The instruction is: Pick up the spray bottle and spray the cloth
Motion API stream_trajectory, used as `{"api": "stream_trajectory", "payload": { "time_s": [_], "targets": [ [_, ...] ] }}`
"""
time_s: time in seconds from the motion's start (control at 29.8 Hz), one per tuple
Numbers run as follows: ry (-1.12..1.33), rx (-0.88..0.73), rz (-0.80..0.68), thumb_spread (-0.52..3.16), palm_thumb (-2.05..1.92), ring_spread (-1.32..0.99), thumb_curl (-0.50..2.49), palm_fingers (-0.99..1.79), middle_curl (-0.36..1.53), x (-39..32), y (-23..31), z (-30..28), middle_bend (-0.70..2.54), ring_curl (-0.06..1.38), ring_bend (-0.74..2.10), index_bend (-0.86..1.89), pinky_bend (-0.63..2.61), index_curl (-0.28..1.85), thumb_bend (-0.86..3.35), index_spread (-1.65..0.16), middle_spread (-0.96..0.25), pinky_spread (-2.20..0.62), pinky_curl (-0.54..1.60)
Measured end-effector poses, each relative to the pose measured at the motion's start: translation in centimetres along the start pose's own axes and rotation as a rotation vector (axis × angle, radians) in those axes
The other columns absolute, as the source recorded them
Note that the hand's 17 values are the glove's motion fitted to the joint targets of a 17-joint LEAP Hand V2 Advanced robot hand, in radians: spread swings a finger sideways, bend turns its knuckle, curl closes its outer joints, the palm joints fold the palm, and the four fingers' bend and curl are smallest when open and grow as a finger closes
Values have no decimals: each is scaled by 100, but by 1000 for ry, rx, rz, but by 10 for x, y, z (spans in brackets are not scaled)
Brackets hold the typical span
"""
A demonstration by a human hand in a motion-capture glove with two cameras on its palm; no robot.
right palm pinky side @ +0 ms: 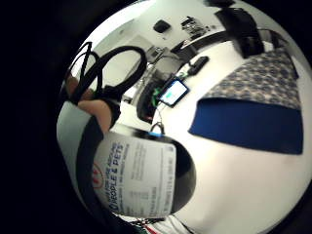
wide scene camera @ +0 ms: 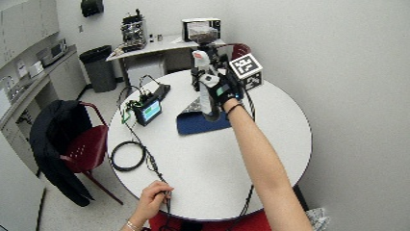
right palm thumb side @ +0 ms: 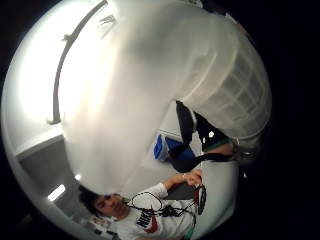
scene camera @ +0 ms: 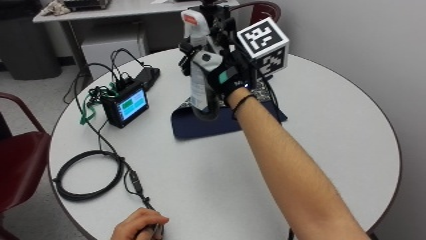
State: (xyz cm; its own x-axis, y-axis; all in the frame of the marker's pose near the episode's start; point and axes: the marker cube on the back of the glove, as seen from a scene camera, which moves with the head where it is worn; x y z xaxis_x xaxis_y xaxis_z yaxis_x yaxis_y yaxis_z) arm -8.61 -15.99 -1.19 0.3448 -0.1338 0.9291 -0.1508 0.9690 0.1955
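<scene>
Round white table [wide scene camera: 211,168], set near a plain pale wall [wide scene camera: 333,57] on a light floor [wide scene camera: 38,202]. Dark red chair [wide scene camera: 86,144] draped with a black jacket [wide scene camera: 54,139], placed beside the table. Grey side table [wide scene camera: 157,48] laden with equipment against the far wall; black bin [wide scene camera: 99,67] and cabinets [wide scene camera: 25,29] alongside.

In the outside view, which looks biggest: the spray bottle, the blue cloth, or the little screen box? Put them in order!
1. Blue cloth, though the bottle and arm hide part.
2. Spray bottle, held upright by the gloved right hand; it may be nearer the camera, so its rank against the cloth is unsure.
3. Screen box, clearly smallest.
</scene>
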Motion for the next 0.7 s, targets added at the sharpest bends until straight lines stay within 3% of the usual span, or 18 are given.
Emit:
{"api": "stream_trajectory", "payload": {
  "time_s": [0.3, 0.7],
  "targets": [
    [-93, -125, -54, 113, 72, -10, 42, 112, 47, 26, 15, 97, 53, 41, 62, 14, 23, 34, -3, -24, -9, 3, 35],
    [-109, -166, -3, 111, 69, -10, 38, 112, 47, 69, 36, 142, 49, 41, 58, 12, 20, 33, -2, -26, -10, 4, 35]
  ]
}}
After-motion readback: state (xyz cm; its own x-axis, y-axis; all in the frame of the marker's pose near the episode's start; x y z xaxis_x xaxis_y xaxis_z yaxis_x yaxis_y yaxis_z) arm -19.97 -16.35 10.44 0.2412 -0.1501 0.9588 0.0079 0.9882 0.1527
